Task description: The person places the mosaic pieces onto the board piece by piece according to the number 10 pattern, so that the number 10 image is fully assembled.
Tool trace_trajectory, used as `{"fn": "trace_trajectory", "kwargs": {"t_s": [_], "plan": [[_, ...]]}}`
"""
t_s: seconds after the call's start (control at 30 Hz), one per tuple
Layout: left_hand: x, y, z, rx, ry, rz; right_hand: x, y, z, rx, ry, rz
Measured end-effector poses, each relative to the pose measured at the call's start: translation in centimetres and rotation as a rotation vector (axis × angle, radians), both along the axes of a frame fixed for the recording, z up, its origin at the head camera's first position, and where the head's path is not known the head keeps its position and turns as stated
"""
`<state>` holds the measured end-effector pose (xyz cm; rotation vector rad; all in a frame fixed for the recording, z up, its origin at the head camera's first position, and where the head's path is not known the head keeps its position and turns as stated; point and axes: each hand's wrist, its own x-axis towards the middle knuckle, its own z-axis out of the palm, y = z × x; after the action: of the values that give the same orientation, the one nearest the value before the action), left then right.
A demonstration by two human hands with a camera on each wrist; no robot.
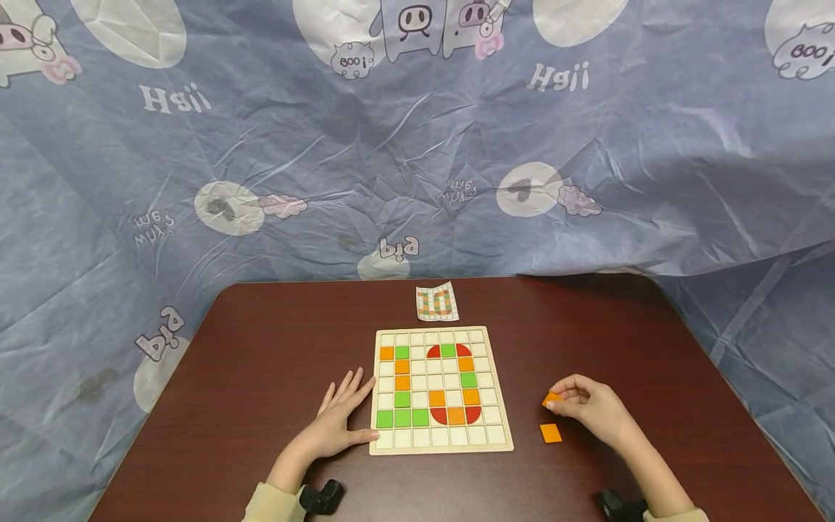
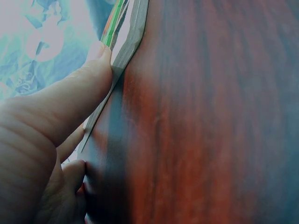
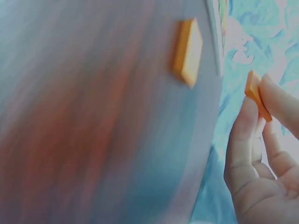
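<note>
A wooden grid board (image 1: pixel 441 446) lies on the table, with green, orange and red tiles set in some of its squares. My left hand (image 1: pixel 334 424) rests at the board's left edge, fingers spread. In the left wrist view its thumb (image 2: pixel 88 79) touches the board's rim (image 2: pixel 127 46). To the right of the board, my right hand (image 1: pixel 596 409) pinches an orange square tile (image 1: pixel 551 399) between thumb and fingers. The right wrist view shows this pinched tile (image 3: pixel 258 95) too. Just below that hand, a second orange tile (image 1: pixel 551 433) lies flat on the table.
Behind the board lies a small paper card (image 1: pixel 437 303) printed with a coloured grid pattern. The dark red-brown table (image 1: pixel 274 348) reaches back to a blue-grey patterned cloth (image 1: pixel 391 145). A black band with a camera (image 1: pixel 321 497) sits on the left wrist.
</note>
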<state>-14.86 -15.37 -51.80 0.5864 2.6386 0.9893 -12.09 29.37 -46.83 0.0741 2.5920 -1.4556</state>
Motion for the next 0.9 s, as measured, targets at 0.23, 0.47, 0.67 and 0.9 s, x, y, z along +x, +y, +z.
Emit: {"fn": "trace_trajectory", "kwargs": {"t_s": [0.23,0.47,0.67,0.9], "plan": [[0.0,0.0,0.0,-0.004,-0.003,0.002,-1.8,-3.5,0.9,-0.101,0.039,-0.041],[0.0,-0.1,0.0,0.004,0.001,0.002,-3.5,-7.8,1.3,-0.134,0.051,-0.076],[0.0,-0.1,-0.1,0.002,0.001,-0.002,-4.8,-11.0,0.9,-0.187,0.038,-0.056],[0.0,-0.1,0.0,-0.004,-0.01,-0.009,-6.0,-13.6,0.1,-0.226,0.008,-0.041]]}}
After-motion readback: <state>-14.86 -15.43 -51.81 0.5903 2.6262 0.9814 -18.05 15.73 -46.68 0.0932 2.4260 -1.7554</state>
